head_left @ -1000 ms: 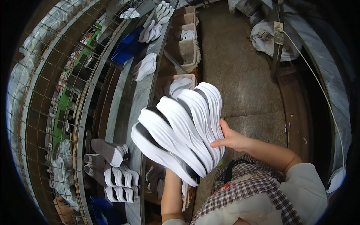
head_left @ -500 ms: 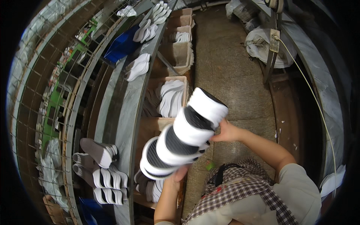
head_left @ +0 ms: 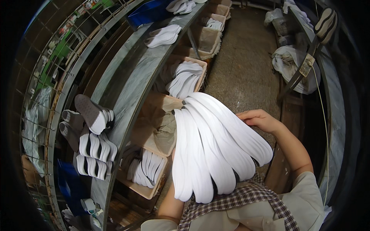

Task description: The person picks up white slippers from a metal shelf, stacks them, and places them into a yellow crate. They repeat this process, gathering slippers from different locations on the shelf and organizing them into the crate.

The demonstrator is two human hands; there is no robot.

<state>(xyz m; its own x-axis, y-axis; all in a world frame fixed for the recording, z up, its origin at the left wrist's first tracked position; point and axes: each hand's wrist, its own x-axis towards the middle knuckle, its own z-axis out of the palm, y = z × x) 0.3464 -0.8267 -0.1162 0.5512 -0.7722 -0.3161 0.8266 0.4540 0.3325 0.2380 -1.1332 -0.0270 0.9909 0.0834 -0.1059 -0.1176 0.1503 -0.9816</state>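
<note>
A fanned stack of white shoe soles (head_left: 216, 142) is held in front of my body, with their white side edges up and dark strips between some of them. My right hand (head_left: 258, 120) grips the upper right edge of the stack, fingers along the outermost sole. My left forearm (head_left: 171, 204) reaches up under the left side of the stack. My left hand itself is almost wholly hidden behind the soles, and seems to hold them from below.
On the left, a long metal-topped bench (head_left: 135, 81) carries stacked soles (head_left: 94, 154), another sole pair (head_left: 163, 35) and a blue bin (head_left: 150, 12). Beneath its edge stand pinkish crates (head_left: 148, 190), several with soles. A post with a cord (head_left: 307, 65) and a white sack (head_left: 289, 61) are at right.
The soles have turned from a column with dark undersides showing into a wide fan with white sides up. My view has shifted, and both hands still hold them.
</note>
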